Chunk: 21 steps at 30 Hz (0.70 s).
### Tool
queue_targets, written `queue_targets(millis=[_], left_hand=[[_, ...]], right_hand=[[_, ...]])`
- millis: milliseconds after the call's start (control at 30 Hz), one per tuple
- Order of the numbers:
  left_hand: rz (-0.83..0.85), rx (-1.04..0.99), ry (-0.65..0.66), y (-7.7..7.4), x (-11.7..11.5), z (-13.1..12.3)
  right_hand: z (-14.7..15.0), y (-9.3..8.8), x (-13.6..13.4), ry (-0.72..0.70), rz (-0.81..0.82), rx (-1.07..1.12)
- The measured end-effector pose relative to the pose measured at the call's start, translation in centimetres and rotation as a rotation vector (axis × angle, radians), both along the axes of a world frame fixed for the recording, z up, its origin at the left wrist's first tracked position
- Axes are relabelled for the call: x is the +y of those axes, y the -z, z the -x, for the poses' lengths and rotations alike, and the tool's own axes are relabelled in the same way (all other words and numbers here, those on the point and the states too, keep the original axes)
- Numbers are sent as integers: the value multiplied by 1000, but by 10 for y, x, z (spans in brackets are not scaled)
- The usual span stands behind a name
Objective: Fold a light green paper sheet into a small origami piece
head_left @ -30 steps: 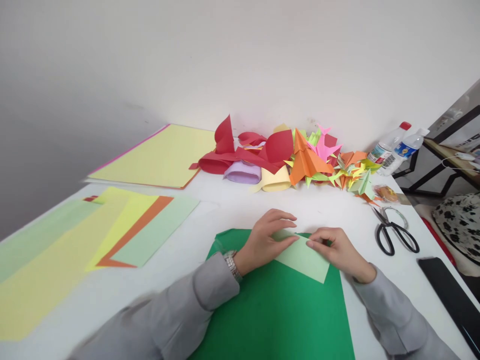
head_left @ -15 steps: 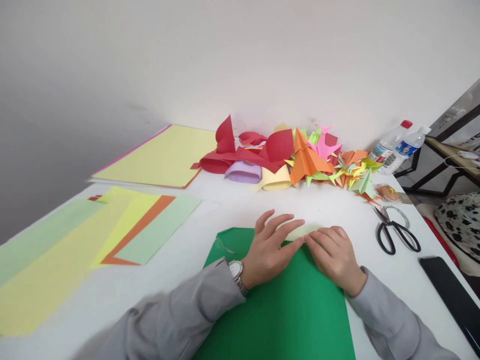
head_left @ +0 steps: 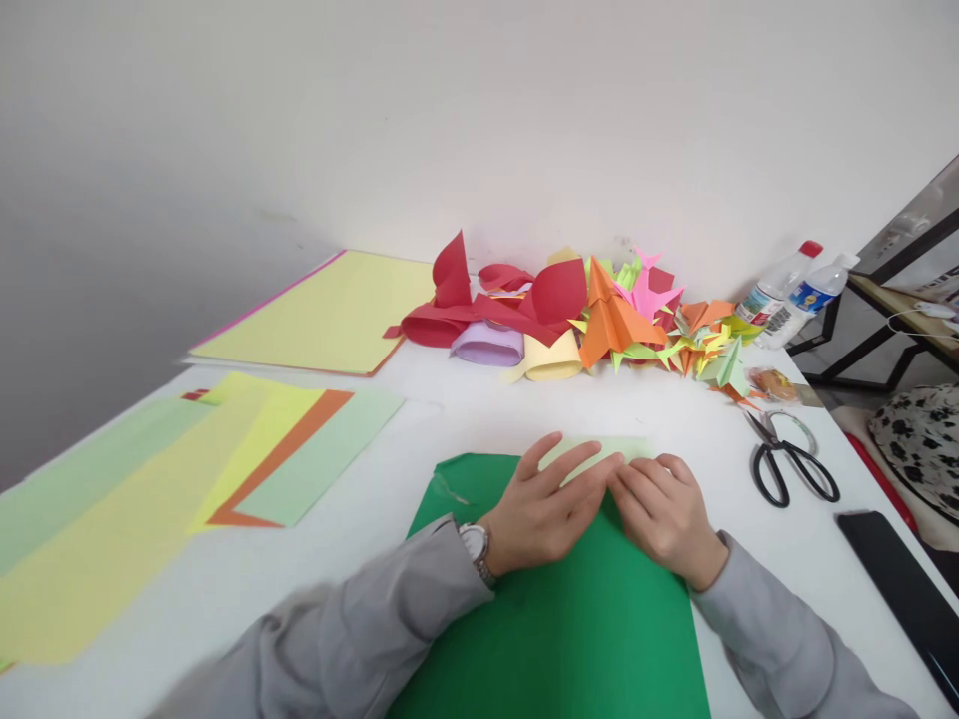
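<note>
A small pale green paper lies at the far edge of a large dark green sheet on the white table. My left hand rests on the pale paper with its fingers stretched out flat, pressing it down. My right hand lies beside it, fingers also flat on the paper, the fingertips of both hands nearly touching. Most of the pale paper is hidden under my hands. A wristwatch shows at my left cuff.
A pile of folded paper shapes sits at the back by the wall. Yellow sheets and overlapping coloured sheets lie to the left. Black scissors, two water bottles and a dark phone are on the right.
The pale green paper, spread out a second ago, has been folded away from me. Both hands moved from pinching its edge to lying flat on it.
</note>
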<state>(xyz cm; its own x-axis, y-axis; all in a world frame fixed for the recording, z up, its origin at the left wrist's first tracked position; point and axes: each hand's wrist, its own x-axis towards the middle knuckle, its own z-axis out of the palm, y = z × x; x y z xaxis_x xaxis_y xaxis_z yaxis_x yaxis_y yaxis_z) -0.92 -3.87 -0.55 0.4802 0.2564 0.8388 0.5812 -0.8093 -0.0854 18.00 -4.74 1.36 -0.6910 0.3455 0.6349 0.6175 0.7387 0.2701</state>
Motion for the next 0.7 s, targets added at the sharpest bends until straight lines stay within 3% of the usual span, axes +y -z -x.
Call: queue_targets(millis=[467,700], left_hand=[[-125,-20,45,-2,8,7],[-140,-12,-43,-9,18,17]], right_hand=[[-4,-1,2,37,3,-24],[-17,1,10,94,-31,27]])
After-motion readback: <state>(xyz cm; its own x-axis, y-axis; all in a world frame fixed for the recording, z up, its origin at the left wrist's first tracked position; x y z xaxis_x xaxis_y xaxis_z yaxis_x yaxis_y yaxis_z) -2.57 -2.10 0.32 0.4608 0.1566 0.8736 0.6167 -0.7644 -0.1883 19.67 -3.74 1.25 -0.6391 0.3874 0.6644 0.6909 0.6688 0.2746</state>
